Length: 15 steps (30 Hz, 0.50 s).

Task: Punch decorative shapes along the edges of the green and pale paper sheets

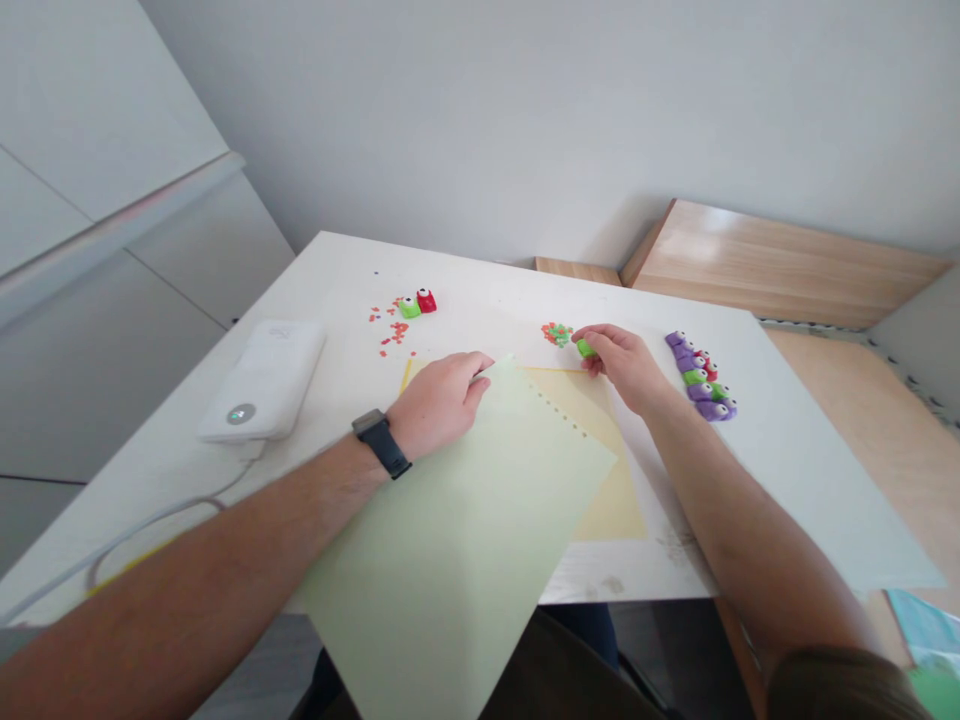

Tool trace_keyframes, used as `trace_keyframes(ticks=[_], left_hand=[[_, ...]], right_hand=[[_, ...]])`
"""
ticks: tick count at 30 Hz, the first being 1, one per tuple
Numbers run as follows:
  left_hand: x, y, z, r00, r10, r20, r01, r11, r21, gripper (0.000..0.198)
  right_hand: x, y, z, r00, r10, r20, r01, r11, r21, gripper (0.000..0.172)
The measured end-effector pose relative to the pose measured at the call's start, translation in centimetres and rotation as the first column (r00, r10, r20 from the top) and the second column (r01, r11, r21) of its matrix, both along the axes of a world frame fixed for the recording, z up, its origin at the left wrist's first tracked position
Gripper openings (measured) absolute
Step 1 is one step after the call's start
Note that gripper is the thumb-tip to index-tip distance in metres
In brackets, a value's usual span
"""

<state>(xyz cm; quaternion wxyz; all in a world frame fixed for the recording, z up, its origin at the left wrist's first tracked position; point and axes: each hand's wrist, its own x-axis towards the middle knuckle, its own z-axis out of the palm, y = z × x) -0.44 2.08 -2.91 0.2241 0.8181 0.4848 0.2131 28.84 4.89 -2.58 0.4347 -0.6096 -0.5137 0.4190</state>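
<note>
My left hand [446,400], with a dark watch at the wrist, pinches the upper corner of a pale green paper sheet [465,520]. The sheet hangs over the table's front edge and has a row of small dark dots or holes along its upper right side. My right hand [619,362] holds a small bright green block-like piece [586,348] between thumb and fingers, right beside a little pile of red and green bits [557,334]. A yellow sheet [611,490] lies partly under the green one. Whether the green piece has an eye is hidden.
To the right lies a cluster of purple, green and red googly-eyed pieces [699,378]. A green and a red eyed piece [426,300] sit at the back, near scattered red bits [398,331]. A white device [266,380] with a cable is at left. Wooden boards [780,250] stand behind.
</note>
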Motion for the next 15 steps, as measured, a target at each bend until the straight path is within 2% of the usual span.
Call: trace_keyframes(ticks=[8, 15], left_hand=[[0.0, -0.1, 0.0, 1.0, -0.005, -0.005, 0.005, 1.0, 0.015, 0.025], [0.1, -0.2, 0.2, 1.0, -0.014, 0.001, 0.014, 1.0, 0.001, 0.027]], right_hand=[[0.2, 0.0, -0.2, 0.995, -0.006, -0.104, 0.004, 1.0, -0.018, 0.023], [1.1, 0.3, -0.9, 0.984, -0.116, -0.138, 0.122, 0.992, 0.037, 0.031]])
